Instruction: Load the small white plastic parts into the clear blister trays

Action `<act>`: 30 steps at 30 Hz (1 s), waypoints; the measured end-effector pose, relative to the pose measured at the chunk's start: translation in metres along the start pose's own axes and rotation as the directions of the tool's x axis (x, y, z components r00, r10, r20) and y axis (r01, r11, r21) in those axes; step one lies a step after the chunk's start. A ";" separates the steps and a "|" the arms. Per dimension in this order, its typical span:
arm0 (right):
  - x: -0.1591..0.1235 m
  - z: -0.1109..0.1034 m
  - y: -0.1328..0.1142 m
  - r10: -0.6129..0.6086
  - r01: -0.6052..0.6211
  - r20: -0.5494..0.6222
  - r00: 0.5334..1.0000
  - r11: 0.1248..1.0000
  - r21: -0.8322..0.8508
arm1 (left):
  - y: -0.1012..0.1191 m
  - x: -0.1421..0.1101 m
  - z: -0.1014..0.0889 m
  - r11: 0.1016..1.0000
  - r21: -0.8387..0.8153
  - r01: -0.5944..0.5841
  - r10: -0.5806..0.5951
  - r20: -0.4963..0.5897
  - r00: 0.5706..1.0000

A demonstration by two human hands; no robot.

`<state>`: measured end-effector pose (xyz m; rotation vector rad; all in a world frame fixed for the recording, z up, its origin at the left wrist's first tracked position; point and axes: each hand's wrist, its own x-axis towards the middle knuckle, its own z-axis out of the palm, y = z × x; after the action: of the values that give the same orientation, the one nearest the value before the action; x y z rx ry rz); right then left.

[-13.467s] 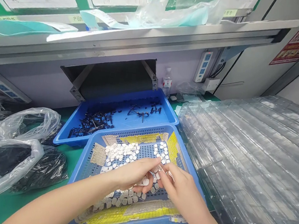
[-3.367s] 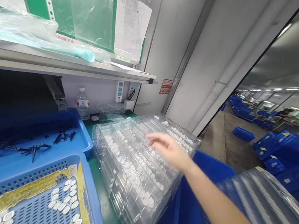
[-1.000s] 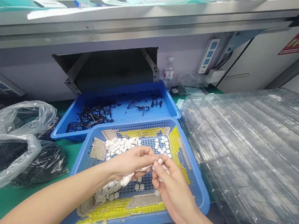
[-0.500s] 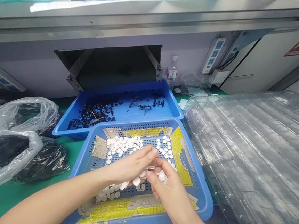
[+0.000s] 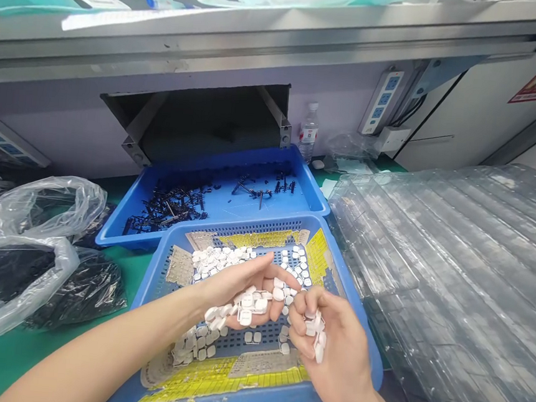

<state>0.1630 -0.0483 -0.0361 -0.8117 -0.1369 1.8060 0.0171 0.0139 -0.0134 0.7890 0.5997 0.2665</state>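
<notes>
My left hand (image 5: 246, 287) is cupped over the blue basket, its palm full of small white square plastic caps (image 5: 253, 303). Several caps spill toward the wrist. To its right my right hand (image 5: 331, 332) curls its fingers round a smaller bunch of the same caps (image 5: 315, 331). The fingertips of both hands come close together near the basket's middle. Below them, the blue perforated basket (image 5: 369, 360) holds more white caps (image 5: 218, 260) in a heap at the back left, others at the front left, and some scattered at the back right.
Behind the basket stands a blue tray (image 5: 230, 207) with black plastic sprue pieces. Clear plastic bags (image 5: 46, 206) of black parts lie at left. Stacked clear blister trays (image 5: 455, 261) fill the right side. A water bottle (image 5: 308, 132) stands by the wall, under a metal shelf edge (image 5: 263, 44).
My hands have come apart from being pressed together. The left palm has turned up, showing the caps, and the right hand has moved right with caps in its fingers.
</notes>
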 end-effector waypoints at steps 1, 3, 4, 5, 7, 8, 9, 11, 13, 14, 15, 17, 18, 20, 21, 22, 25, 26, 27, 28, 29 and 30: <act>0.001 0.000 0.001 0.015 -0.015 -0.021 1.000 1.000 -0.025 | 0.001 -0.001 0.001 1.000 0.002 -0.012 0.012 -0.002 1.000; 0.002 0.000 0.002 0.043 -0.048 -0.053 0.998 0.994 -0.099 | 0.002 -0.002 0.002 0.999 0.015 -0.039 0.040 -0.036 0.999; 0.003 0.000 0.003 0.061 -0.068 -0.054 0.997 0.987 -0.144 | 0.002 -0.003 0.002 0.998 0.036 -0.043 0.046 -0.060 0.997; 0.003 0.000 0.003 0.081 -0.088 -0.045 0.996 0.978 -0.188 | 0.003 -0.004 0.003 0.996 0.074 -0.043 0.050 -0.094 0.994; 0.003 0.002 0.002 0.117 -0.117 -0.017 0.993 0.957 -0.266 | 0.004 -0.007 0.005 0.973 0.230 -0.016 0.064 -0.200 0.978; 0.003 0.003 0.002 0.128 -0.122 0.000 0.992 0.944 -0.305 | 0.004 -0.008 0.007 0.944 0.330 0.012 0.077 -0.257 0.963; 0.003 0.004 0.001 0.128 -0.115 0.017 0.992 0.932 -0.343 | 0.004 -0.009 0.008 0.905 0.423 0.045 0.094 -0.301 0.949; 0.004 0.006 -0.001 0.100 -0.072 0.048 0.994 0.908 -0.414 | 0.002 -0.012 0.012 0.815 0.575 0.070 0.150 -0.327 0.933; 0.005 0.007 -0.002 0.076 -0.037 0.066 0.995 0.883 -0.468 | -0.001 -0.013 0.015 0.715 0.698 0.027 0.228 -0.269 0.936; 0.006 0.007 -0.002 0.072 -0.028 0.071 0.995 0.873 -0.487 | -0.003 -0.014 0.016 0.654 0.756 -0.013 0.274 -0.221 0.936; 0.007 0.007 -0.001 0.070 -0.023 0.075 0.995 0.866 -0.500 | -0.004 -0.014 0.017 0.585 0.809 -0.055 0.314 -0.164 0.935; 0.009 0.007 0.000 0.070 -0.014 0.085 0.994 0.849 -0.528 | -0.007 -0.014 0.017 0.454 0.882 -0.123 0.354 -0.052 0.934; 0.009 0.007 0.000 0.060 -0.004 0.085 0.995 0.838 -0.545 | -0.008 -0.014 0.017 0.404 0.903 -0.149 0.355 -0.005 0.935; 0.009 0.006 0.001 0.043 0.008 0.073 0.996 0.809 -0.588 | -0.008 -0.014 0.016 0.335 0.924 -0.186 0.334 0.069 0.940; 0.009 0.006 0.000 0.044 0.004 0.064 0.997 0.792 -0.611 | -0.009 -0.013 0.016 0.314 0.929 -0.198 0.316 0.095 0.944; 0.008 0.006 0.000 0.058 -0.009 0.057 0.997 0.775 -0.632 | -0.009 -0.012 0.015 0.297 0.932 -0.206 0.296 0.116 0.948; 0.007 0.007 -0.003 0.171 -0.078 0.065 0.983 0.715 -0.695 | -0.009 -0.010 0.014 0.278 0.935 -0.218 0.234 0.155 0.960; 0.007 0.007 -0.003 0.200 -0.089 0.074 0.977 0.697 -0.712 | -0.009 -0.010 0.014 0.290 0.929 -0.231 0.220 0.170 0.961; 0.007 0.007 -0.004 0.221 -0.093 0.084 0.972 0.686 -0.722 | -0.009 -0.010 0.013 0.310 0.918 -0.246 0.214 0.185 0.959; 0.007 0.007 -0.005 0.225 -0.093 0.092 0.970 0.691 -0.717 | -0.007 -0.010 0.012 0.341 0.906 -0.251 0.216 0.184 0.959; 0.007 0.006 -0.005 0.216 -0.089 0.098 0.971 0.713 -0.696 | -0.005 -0.010 0.011 0.388 0.891 -0.234 0.224 0.156 0.962; 0.008 0.005 -0.006 0.201 -0.088 0.099 0.975 0.749 -0.656 | -0.003 -0.010 0.009 0.459 0.867 -0.192 0.228 0.094 0.969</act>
<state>0.1638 -0.0374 -0.0327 -1.1790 -0.8775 1.9908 0.0142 0.0021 -0.0065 1.8973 0.6645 0.1858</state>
